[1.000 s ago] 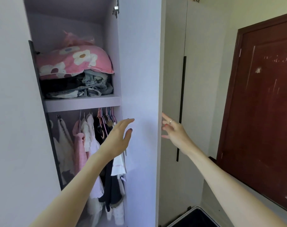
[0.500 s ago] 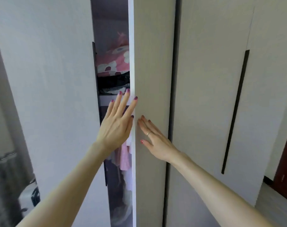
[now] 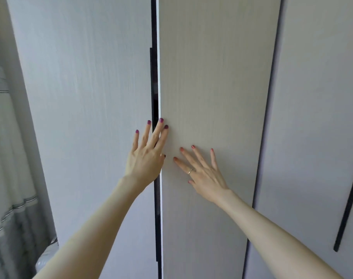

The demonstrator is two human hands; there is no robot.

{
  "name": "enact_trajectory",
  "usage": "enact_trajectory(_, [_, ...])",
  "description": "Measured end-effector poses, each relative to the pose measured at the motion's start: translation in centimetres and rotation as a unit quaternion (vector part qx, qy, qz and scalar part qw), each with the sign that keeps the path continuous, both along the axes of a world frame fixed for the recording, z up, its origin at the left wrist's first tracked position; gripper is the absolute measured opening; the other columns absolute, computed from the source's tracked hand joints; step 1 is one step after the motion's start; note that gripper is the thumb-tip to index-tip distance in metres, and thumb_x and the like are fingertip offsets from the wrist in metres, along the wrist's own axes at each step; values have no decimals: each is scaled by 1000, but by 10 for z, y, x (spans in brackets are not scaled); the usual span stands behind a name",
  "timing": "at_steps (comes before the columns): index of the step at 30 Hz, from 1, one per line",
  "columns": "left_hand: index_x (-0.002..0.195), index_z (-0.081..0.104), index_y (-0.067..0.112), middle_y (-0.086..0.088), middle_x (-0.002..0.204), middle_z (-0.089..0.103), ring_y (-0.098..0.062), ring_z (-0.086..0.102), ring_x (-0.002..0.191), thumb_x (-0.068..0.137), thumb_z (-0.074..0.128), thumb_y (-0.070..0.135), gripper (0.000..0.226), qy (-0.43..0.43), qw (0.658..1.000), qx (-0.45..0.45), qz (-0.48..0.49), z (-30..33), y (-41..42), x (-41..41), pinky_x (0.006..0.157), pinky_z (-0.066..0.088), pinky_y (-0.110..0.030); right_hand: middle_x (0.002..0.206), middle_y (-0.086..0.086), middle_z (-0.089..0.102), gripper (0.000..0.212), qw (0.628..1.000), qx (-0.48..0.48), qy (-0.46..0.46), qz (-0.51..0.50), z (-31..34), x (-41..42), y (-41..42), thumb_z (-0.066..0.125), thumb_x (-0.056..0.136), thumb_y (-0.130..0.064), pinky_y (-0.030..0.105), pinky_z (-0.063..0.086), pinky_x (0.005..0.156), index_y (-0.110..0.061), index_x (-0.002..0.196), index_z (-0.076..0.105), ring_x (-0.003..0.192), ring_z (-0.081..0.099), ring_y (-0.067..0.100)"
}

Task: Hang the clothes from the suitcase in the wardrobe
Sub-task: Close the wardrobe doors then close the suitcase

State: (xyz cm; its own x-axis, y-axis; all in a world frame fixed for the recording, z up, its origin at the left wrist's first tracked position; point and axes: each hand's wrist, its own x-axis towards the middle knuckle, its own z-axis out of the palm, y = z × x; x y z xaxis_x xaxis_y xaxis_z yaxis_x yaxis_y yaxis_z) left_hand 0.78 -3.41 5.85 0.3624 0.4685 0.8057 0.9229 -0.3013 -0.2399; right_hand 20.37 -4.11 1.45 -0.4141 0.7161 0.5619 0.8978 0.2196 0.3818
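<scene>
The wardrobe door [image 3: 212, 97] is pressed flat by the released right hand [image 3: 203, 174] and, just beside it, by the released left hand [image 3: 146, 156] across the dark gap [image 3: 155, 105], probably to shut the wardrobe; no clothes are seen.

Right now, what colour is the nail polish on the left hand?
Dark magenta-pink polish on the left hand, clearest in the head view.
</scene>
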Motion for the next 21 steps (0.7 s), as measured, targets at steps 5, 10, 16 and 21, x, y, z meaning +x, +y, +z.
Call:
enact_trajectory(5, [145,8,19,-5,156,8,-31,4,142,80,70,21,90,-49,998,-28,-14,-7,56,-7,112,15,-52,154,-2,19,106,998,57,-13,-22,-7,-14,50,85,58,-36,72,21,101,-30,144,24,142,18,30])
enact_trajectory(10, [147,2,25,-9,155,-4,-32,-3,143,83,67,29,92,-115,992,-58,-5,-23,101,-5,113,4,-51,154,-1,20,105,996,69,-30,-37,-11,-19,87,86,53,-44,72,17,103,-27,144,35,142,19,32])
enact_trajectory(16, [147,10,22,-20,155,11,-40,16,141,78,73,23,93,-144,988,-56,-20,-32,135,-4,110,20,-54,155,-1,18,106,996,70,-18,-52,-17,-22,116,84,57,-41,71,16,103,-27,146,27,142,16,34])
enact_trajectory(21, [145,17,19,-23,153,17,-43,21,139,77,73,17,88,-149,988,-42,-5,-33,135,4,107,25,-58,156,-1,17,105,995,77,-21,-62,-17,-24,123,83,59,-43,70,14,104,-28,146,27,142,15,33])
